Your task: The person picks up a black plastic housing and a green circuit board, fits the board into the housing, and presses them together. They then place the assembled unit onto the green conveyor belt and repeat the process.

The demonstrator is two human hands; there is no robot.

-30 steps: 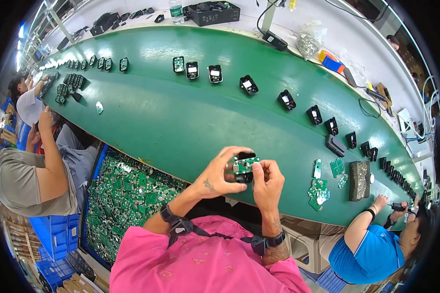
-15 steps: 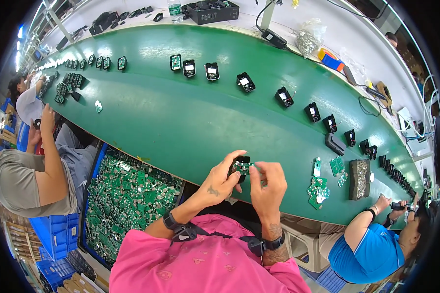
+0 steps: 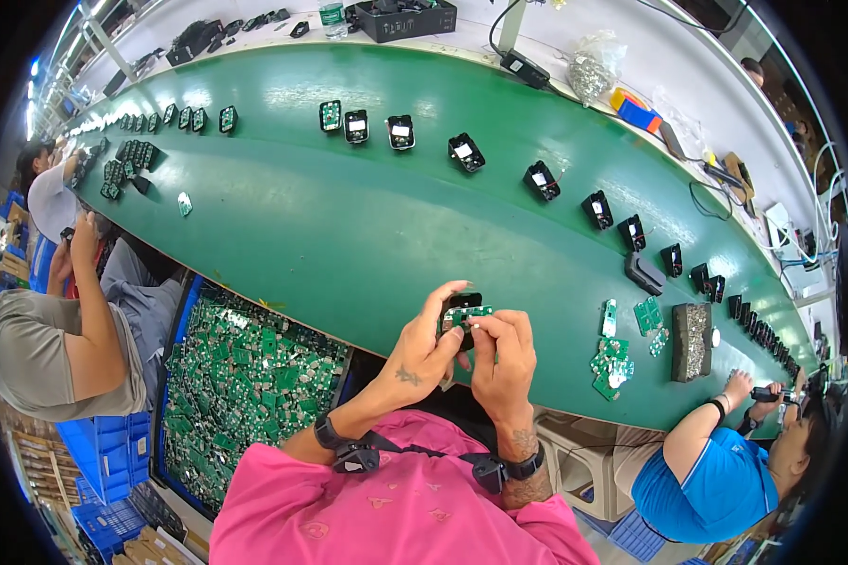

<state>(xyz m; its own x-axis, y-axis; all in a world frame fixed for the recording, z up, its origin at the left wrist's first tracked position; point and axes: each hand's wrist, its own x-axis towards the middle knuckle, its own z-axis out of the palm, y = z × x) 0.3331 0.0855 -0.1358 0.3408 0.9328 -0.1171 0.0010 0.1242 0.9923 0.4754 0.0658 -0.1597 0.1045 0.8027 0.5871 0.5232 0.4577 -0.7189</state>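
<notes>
My left hand (image 3: 422, 350) is closed round a small black plastic housing (image 3: 463, 302), held just above the bench's near edge. A green circuit board (image 3: 468, 314) lies across the housing's open side, with my left thumb on it. The fingertips of my right hand (image 3: 501, 350) are pinched at the board's right end, where a small pale bit shows. How far the board sits inside the housing is hidden by my fingers. To the right, several loose green circuit boards (image 3: 612, 362) lie on the green bench top (image 3: 367, 235).
Black housings (image 3: 465, 152) stand in a curved row along the bench. A brown block (image 3: 692, 343) and a dark case (image 3: 644, 273) lie at the right. A blue-edged bin of circuit boards (image 3: 245, 367) is at my left. Co-workers sit on both sides, one in a blue shirt (image 3: 707, 476).
My right hand has come slightly left and lower, its fingers closing in a pinch at the board's edge. The board looks tilted a little differently. The whole view has shifted slightly.
</notes>
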